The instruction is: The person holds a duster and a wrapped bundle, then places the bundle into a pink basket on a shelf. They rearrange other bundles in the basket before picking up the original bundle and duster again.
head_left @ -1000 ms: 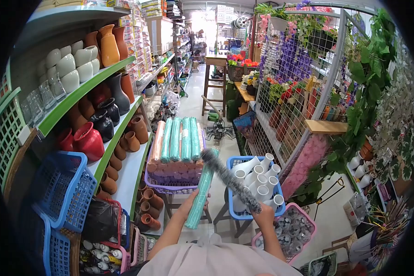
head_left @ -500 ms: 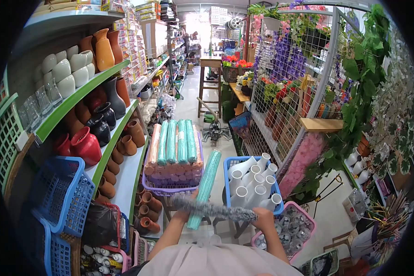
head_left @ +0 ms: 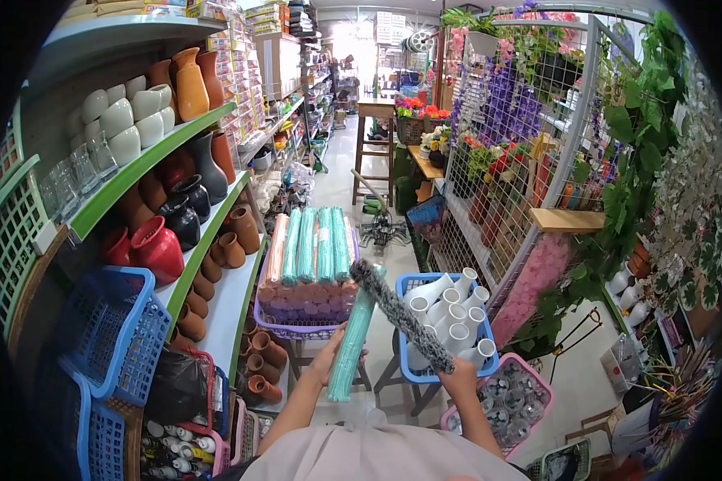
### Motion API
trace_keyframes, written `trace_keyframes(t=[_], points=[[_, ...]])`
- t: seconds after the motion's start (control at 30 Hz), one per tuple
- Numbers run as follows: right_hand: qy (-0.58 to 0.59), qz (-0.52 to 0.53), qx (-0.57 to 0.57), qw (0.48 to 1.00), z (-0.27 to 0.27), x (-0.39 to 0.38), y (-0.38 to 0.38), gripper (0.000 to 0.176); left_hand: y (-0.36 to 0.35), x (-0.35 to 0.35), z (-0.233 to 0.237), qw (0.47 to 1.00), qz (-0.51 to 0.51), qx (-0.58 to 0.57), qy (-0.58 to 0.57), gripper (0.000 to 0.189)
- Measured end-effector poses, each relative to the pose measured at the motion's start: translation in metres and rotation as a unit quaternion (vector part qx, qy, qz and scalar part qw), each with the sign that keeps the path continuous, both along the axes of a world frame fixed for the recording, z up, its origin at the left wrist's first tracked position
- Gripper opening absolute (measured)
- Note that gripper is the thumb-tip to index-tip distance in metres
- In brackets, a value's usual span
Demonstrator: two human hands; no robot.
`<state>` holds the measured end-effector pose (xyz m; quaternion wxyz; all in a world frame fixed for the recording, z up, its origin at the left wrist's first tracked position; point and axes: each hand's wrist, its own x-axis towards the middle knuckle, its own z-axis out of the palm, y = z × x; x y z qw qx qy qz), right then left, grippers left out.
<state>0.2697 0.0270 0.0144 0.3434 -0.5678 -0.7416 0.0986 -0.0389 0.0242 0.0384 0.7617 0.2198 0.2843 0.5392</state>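
Observation:
My left hand [head_left: 326,359] is closed around the lower part of a long teal bundle [head_left: 350,353], which stands tilted with its top leaning right. My right hand [head_left: 459,380] grips the end of a grey fluffy duster [head_left: 405,318]. The duster slants up to the left, and its far end lies at the bundle's upper part. Left of the bundle, similar teal rolls [head_left: 321,244] and orange ones are stacked in a purple basket [head_left: 297,330]. Right of the duster, a blue basket [head_left: 489,369] holds several white vases [head_left: 457,333].
Shelves [head_left: 208,276] with clay pots and vases line the left side. Blue crates [head_left: 128,337] stand at the lower left. A pink basket [head_left: 549,393] with clear items sits at the right. A wire rack [head_left: 497,200] with artificial flowers borders the aisle.
The duster has swung from lying nearly level across the bundle's lower part to slanting up toward its top. My left hand and the bundle stay about where they were.

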Motion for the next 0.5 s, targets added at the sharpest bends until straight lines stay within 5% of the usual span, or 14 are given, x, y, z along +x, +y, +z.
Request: trace_keyframes(t=[0.07,0.17,0.2,0.37,0.43,0.5], points=[[0.048,-0.012,0.030,0.998,0.000,0.000,0.000,0.018,-0.001,0.003,0.000,0.995,0.025,0.028,0.090,0.051],[-0.021,0.106,0.035,0.993,0.001,0.006,-0.002,0.019,0.013,-0.006,-0.027,0.994,0.002,0.020,0.109,0.050],[-0.033,0.053,0.003,0.998,0.001,0.006,-0.001,0.020,0.014,-0.004,-0.026,0.998,-0.012,-0.052,0.025,0.049],[0.000,-0.078,-0.086,0.993,0.002,0.001,-0.002,0.024,0.011,0.000,-0.018,0.997,0.010,-0.007,0.071,0.045],[0.003,0.050,-0.009,0.999,0.000,0.005,-0.006,0.026,0.011,-0.001,-0.016,0.999,0.007,-0.018,0.048,0.044],[-0.045,0.066,-0.011,0.997,-0.001,0.015,-0.003,0.026,0.008,0.001,-0.003,0.993,-0.001,0.046,0.113,0.046]])
